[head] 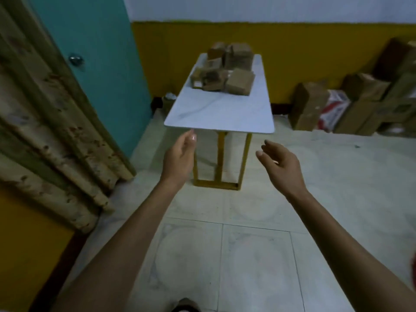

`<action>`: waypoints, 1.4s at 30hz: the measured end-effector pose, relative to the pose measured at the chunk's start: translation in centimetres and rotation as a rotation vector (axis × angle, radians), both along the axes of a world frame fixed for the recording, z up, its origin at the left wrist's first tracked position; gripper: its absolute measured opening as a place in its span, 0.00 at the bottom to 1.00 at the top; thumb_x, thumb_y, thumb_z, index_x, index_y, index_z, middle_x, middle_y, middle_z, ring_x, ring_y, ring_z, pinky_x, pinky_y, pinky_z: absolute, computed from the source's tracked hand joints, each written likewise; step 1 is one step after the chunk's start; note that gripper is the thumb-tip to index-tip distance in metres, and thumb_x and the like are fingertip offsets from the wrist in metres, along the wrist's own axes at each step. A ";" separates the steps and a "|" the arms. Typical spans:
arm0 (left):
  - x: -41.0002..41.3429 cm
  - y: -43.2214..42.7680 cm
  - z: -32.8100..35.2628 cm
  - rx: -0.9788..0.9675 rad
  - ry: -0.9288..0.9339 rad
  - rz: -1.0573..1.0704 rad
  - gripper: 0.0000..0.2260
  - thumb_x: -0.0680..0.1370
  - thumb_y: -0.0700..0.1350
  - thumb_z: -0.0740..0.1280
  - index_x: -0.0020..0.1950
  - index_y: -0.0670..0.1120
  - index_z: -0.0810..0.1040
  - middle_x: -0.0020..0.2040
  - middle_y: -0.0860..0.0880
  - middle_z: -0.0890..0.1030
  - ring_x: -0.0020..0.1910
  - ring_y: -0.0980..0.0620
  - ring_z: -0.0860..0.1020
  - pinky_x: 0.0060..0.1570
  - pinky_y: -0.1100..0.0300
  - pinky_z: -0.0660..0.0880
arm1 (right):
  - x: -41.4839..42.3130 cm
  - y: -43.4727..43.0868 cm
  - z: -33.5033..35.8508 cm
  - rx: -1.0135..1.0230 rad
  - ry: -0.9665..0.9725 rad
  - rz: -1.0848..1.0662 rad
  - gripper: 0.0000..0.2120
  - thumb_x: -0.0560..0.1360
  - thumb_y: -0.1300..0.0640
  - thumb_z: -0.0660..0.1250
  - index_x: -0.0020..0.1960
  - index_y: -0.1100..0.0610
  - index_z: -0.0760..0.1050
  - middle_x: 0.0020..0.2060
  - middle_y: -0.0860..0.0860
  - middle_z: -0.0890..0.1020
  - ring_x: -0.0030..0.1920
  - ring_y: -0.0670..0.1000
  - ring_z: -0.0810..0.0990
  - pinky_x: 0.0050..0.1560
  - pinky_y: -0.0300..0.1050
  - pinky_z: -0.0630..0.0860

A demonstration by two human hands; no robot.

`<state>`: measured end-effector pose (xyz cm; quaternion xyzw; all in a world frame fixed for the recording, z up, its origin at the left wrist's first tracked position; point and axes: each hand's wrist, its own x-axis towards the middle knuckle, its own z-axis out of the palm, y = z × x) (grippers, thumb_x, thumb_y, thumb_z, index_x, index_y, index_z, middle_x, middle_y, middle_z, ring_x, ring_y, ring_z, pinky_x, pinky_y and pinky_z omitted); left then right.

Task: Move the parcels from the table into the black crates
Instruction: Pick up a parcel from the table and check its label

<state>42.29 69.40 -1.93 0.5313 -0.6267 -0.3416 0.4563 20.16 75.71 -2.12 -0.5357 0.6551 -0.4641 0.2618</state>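
Several brown cardboard parcels (225,69) are piled at the far end of a white marble-topped table (219,113) with gold legs. Both my arms reach forward over the floor, short of the table's near edge. My left hand (180,158) is empty, its fingers relaxed, just below the table's near left corner. My right hand (281,165) is also empty with fingers loosely spread, to the right of the table legs. No black crate is in view.
A teal door (90,52) and a patterned curtain (45,120) stand on the left. More cardboard boxes (360,102) are stacked against the yellow wall on the right. Pale tiled floor (225,255) lies between me and the table.
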 end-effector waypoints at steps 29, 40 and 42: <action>-40.9 -40.7 -9.2 0.399 0.203 -0.154 0.10 0.82 0.49 0.59 0.63 0.53 0.69 0.61 0.50 0.77 0.59 0.52 0.77 0.58 0.58 0.72 | -38.5 -35.9 -7.9 0.112 -0.614 -0.305 0.17 0.81 0.50 0.59 0.66 0.54 0.72 0.59 0.49 0.80 0.60 0.48 0.78 0.63 0.49 0.74; -53.2 -51.5 -10.3 0.459 0.300 0.219 0.13 0.75 0.54 0.64 0.58 0.56 0.72 0.56 0.49 0.79 0.56 0.49 0.78 0.58 0.52 0.73 | -53.4 -56.0 -7.9 0.306 -0.519 0.095 0.08 0.80 0.48 0.60 0.56 0.46 0.75 0.56 0.46 0.81 0.58 0.48 0.79 0.63 0.49 0.74; -53.5 -52.7 -10.7 0.468 0.326 0.303 0.07 0.79 0.48 0.64 0.57 0.56 0.72 0.55 0.49 0.79 0.56 0.49 0.78 0.59 0.51 0.73 | -54.2 -59.2 -7.9 0.339 -0.501 0.165 0.08 0.80 0.48 0.60 0.55 0.46 0.76 0.56 0.47 0.81 0.58 0.48 0.80 0.62 0.49 0.74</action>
